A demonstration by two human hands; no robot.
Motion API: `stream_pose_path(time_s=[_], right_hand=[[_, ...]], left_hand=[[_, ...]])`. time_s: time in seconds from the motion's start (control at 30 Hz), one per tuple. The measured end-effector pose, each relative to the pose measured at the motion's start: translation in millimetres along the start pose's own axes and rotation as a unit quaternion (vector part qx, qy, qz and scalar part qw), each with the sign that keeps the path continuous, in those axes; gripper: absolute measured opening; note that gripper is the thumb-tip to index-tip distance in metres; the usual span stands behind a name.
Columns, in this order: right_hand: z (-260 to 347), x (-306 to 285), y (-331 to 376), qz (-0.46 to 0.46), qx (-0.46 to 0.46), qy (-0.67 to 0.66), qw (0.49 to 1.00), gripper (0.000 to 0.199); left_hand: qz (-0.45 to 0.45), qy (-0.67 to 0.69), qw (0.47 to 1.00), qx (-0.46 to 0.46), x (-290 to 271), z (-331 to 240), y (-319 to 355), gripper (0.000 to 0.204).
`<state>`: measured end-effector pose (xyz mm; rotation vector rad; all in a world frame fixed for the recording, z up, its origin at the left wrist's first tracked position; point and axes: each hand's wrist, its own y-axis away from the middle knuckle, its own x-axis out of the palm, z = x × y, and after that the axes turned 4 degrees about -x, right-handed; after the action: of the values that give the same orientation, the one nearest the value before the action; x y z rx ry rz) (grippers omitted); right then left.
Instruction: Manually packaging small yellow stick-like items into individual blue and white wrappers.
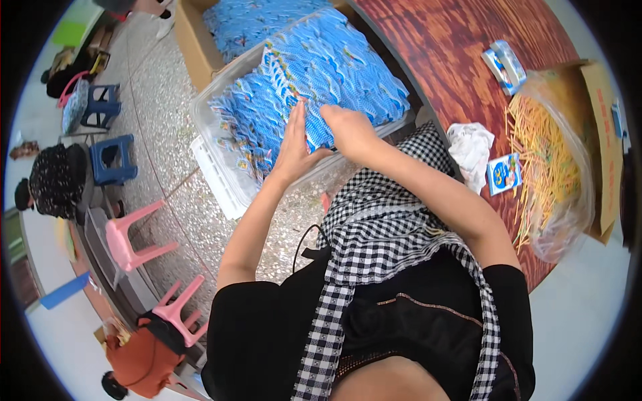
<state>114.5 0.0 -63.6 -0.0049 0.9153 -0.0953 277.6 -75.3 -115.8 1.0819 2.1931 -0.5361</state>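
Rows of small blue-and-white packets (328, 60) fill a clear plastic bin (200, 110) in front of me. My left hand (294, 150) lies edge-down against the packets near the bin's front side, its fingers stretched straight and its thumb apart. Just to its right, my right hand (349, 130) is bent over the packets with its fingers curled in. What those fingers hold, if anything, is hidden beneath them. A few packets show in the narrow gap between my two hands.
Behind the bin stands a cardboard box (194, 47) with more blue packets. On the wood-patterned table (441, 60) are loose packets (503, 175), a crumpled white cloth (470, 150) and a bag of thin coloured sticks (545, 174). Pink stools (127, 244) and seated people are at left.
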Motion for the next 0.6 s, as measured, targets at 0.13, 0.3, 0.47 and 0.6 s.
stream_pose_path(time_s=[0.13, 0.3, 0.47, 0.6], right_hand=[[2.2, -22.4, -1.2, 0.096, 0.049, 0.017, 0.994, 0.02], [-19.5, -27.8, 2.0, -0.092, 0.059, -0.009, 0.994, 0.019], [-27.2, -9.1, 12.0, 0.049, 0.084, -0.018, 0.995, 0.022], [-13.2, -8.9, 13.0, 0.029, 0.019, 0.078, 0.996, 0.023]], left_hand=[[0.022, 0.063, 0.998, -0.001, -8.0, 8.1, 12.0, 0.119], [-0.071, 0.356, 0.919, -0.152, 0.1, 8.1, -4.0, 0.075], [-0.072, 0.112, 0.979, -0.152, 24.6, 18.0, -2.1, 0.054], [-0.059, 0.113, 0.983, -0.132, 27.9, 9.8, 0.0, 0.053]])
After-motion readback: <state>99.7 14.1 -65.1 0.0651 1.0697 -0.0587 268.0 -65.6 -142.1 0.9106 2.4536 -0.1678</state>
